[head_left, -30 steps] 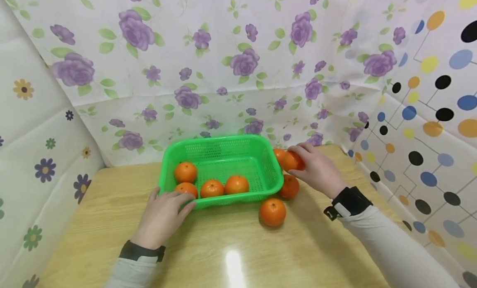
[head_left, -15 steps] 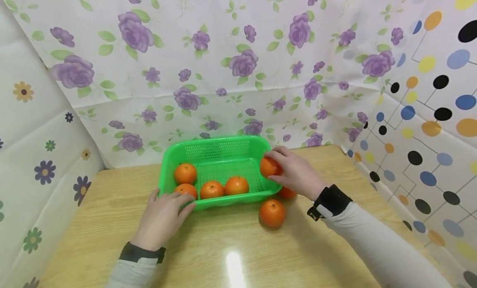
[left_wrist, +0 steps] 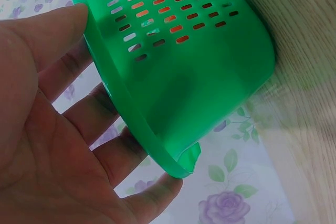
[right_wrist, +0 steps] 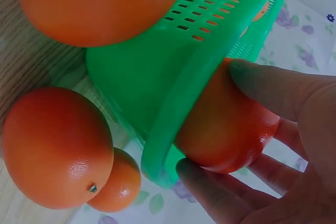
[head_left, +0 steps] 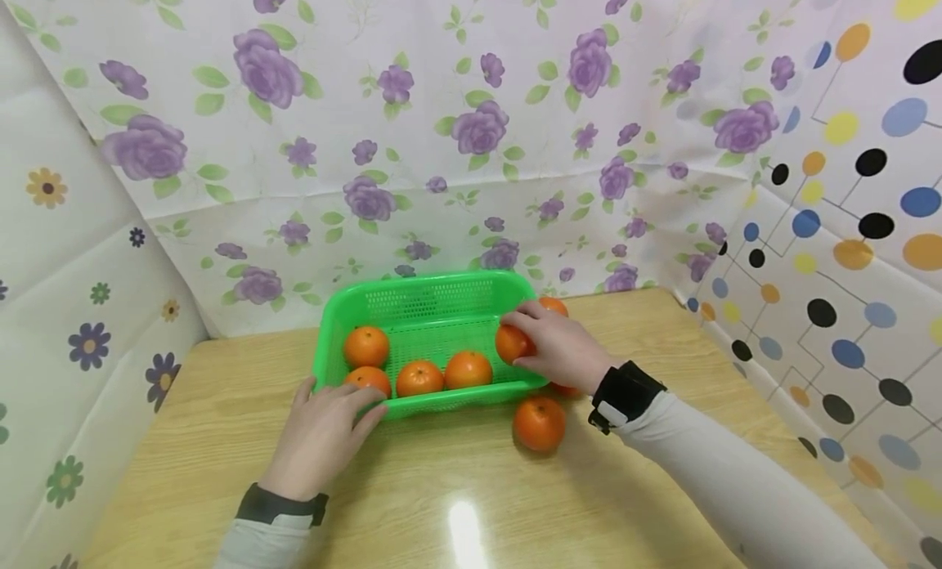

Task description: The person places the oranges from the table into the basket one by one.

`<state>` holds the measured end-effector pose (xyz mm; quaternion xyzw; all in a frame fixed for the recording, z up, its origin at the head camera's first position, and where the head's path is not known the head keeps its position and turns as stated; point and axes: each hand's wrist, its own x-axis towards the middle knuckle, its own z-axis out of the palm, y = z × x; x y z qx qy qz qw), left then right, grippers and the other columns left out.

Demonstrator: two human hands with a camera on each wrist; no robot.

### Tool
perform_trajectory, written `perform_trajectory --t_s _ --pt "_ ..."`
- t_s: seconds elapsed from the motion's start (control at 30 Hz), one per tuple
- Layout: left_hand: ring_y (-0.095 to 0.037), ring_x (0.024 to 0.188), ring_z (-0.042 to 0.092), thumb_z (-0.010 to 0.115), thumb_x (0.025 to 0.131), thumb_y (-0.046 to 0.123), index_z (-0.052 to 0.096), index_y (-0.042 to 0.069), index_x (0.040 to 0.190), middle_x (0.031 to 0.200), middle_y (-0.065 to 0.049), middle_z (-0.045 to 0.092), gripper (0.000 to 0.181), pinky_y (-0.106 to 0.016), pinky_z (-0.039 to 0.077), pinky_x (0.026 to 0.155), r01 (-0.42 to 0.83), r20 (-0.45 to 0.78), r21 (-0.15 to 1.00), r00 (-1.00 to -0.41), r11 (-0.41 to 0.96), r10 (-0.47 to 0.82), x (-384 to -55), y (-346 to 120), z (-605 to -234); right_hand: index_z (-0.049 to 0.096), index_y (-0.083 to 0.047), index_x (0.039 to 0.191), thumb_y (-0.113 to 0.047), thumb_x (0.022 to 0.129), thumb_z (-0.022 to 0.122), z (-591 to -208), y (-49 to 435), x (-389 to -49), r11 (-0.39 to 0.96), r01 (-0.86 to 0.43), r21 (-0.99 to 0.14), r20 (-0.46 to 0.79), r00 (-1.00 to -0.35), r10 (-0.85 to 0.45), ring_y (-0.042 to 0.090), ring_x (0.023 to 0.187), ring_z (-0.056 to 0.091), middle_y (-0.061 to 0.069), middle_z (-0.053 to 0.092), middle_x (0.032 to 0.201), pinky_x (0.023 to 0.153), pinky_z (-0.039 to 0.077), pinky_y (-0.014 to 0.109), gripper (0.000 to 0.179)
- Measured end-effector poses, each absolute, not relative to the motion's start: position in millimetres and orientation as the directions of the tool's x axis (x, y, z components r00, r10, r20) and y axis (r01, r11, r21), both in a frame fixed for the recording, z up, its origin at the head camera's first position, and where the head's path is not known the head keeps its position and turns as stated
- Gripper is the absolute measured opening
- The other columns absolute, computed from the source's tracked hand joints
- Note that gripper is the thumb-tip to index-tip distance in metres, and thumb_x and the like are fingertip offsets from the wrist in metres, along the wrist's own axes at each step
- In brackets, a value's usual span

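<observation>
My right hand holds an orange inside the right end of a green plastic basket. In the right wrist view, thumb and fingers curl round that orange, just past the basket rim. At the basket's front left corner, my left hand grips the rim, with its thumb on the outer side and fingers reaching over. Several oranges sit in the basket, among them one at the back left and one at the front middle.
Outside the basket, one orange lies on the wooden table in front of its right corner. Another orange stands behind my right hand, and a third is mostly hidden beneath it. Flowered sheets border the table.
My right hand has carried an orange from beside the basket leftward over the rim and down into its right end. The left hand stays on the rim.
</observation>
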<state>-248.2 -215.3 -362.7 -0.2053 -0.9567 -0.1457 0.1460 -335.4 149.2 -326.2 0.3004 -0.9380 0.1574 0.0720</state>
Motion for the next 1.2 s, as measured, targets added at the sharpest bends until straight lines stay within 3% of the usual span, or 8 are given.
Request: perform_trajectory --t_s 0.4,0.73,1.2 --pt "-0.037 0.114 0.075 0.081 0.103 0.026 0.082 0.016 0.121 0.119 -0.009 0.081 0.02 -0.084 0.03 0.117 0.432 0.335 0.238 -0.877 0.87 0.344 -248 -212 -358 0.067 -0.006 0.147 -0.012 0.091 0.093 -324 147 -341 0.776 -0.599 -0.198 0.146 -0.801 -0.581 0.038 0.118 0.07 0.018 0.061 0.145 0.103 0.06 0.052 0.062" --pt "-0.036 0.112 0.076 0.081 0.103 0.027 0.082 0.016 0.119 0.117 -0.009 0.081 0.019 -0.084 0.031 0.116 0.449 0.362 0.227 -0.863 0.864 0.353 -250 -210 -361 0.071 -0.011 0.142 -0.011 0.091 0.092 -322 138 -347 0.788 -0.603 -0.122 0.041 -0.797 -0.603 0.032 0.102 0.073 0.012 0.065 0.133 0.091 0.063 0.046 0.055" --pt "-0.035 0.106 0.077 0.081 0.104 0.026 0.082 0.016 0.119 0.112 -0.006 0.082 0.017 -0.085 0.031 0.114 0.449 0.358 0.226 -0.864 0.864 0.355 -246 -217 -362 0.072 -0.013 0.143 -0.013 0.09 0.093 -335 132 -349 0.776 -0.613 -0.15 0.04 -0.788 -0.615 0.032 0.104 0.074 0.011 0.066 0.134 0.087 0.064 0.047 0.057"
